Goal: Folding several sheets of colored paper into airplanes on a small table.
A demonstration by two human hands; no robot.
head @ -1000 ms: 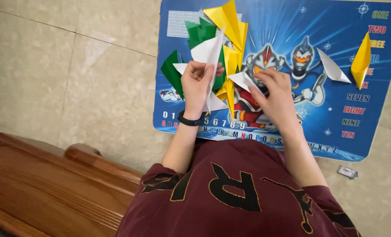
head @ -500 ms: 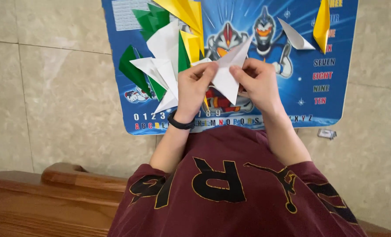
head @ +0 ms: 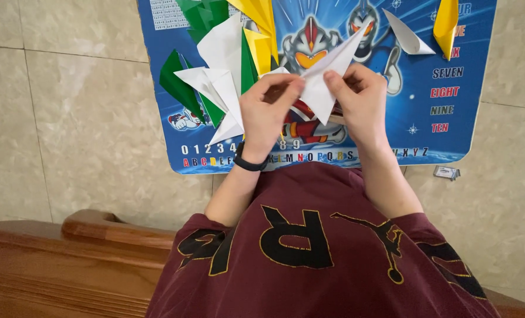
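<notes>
pinching a folded white paper (head: pixel 327 73) between them, both hands (head: pixel 315 106) hover over the blue play mat (head: pixel 451 135).

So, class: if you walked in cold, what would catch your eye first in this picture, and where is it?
First, the white folded paper pinched between the left hand and the right hand at centre. Behind it lies a bright blue cartoon mat on the tiled floor, with a pile of green, yellow and white folded papers to the left of the hands.
</notes>
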